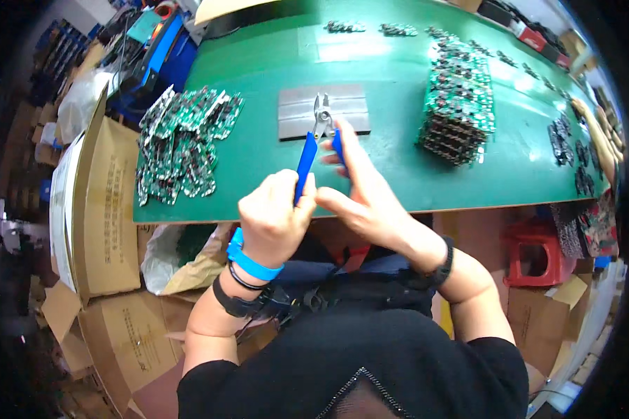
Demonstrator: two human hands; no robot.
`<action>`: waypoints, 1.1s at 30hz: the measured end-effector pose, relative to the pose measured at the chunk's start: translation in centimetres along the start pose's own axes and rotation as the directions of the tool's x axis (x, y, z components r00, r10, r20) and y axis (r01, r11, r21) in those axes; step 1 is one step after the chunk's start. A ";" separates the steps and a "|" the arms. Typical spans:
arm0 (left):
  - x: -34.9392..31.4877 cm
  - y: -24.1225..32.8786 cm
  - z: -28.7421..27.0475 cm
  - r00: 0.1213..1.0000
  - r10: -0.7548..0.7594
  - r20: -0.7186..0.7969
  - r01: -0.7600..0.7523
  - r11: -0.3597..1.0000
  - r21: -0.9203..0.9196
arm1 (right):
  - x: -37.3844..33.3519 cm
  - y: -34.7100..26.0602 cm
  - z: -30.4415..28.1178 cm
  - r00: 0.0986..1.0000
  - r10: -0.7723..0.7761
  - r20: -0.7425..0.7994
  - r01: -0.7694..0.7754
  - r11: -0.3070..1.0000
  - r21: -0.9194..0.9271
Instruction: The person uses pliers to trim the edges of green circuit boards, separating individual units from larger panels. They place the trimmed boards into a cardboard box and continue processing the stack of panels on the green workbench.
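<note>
A pair of pliers (323,115) with blue handles stands with its metal jaws up and slightly apart, in front of a flat grey block (356,105) on the table. My left hand (272,209) is closed in a fist round the lower end of the left handle. My right hand (367,195) is at the other handle, its fingers loosely curled about it and partly hidden behind it. The right thumb stretches toward my left hand.
On the green table (272,181), a loose heap of circuit boards (189,143) lies left and a tall stack of circuit boards (458,105) stands right. Small parts line the far and right edges. Cardboard boxes (112,209) and a red stool (534,255) flank the table; another person's arm (594,140) rests at right.
</note>
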State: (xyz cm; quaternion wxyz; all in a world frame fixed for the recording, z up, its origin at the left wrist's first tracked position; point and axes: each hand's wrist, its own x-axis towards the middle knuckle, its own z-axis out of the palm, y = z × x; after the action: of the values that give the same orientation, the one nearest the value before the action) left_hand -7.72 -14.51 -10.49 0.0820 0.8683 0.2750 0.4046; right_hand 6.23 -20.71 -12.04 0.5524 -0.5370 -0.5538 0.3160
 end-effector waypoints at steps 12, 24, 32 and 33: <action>12.7 2.6 1.2 0.955 0.123 0.269 0.013 0.891 -0.454 | 1.0 3.4 -3.3 0.866 0.491 0.093 -0.314 0.391 0.865; 16.6 5.4 16.1 0.245 0.003 0.969 0.883 0.413 -0.225 | 0.0 5.0 -2.1 0.798 0.492 0.349 -0.423 0.044 0.905; 13.5 11.0 14.8 0.282 -0.036 0.959 0.908 0.332 -0.255 | -1.0 7.2 -3.6 0.913 0.231 0.336 -0.254 -0.323 0.912; 14.5 9.8 13.3 0.262 0.023 0.965 0.884 0.397 -0.249 | -1.4 8.1 -3.8 0.958 0.069 0.277 -0.252 -0.253 0.934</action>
State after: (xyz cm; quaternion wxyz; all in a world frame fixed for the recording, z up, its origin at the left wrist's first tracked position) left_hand 13.78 -13.77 -6.18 0.7108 0.6545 0.2438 -0.0832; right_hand 11.61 -21.15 -19.32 0.6809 0.0499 -0.0520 0.7288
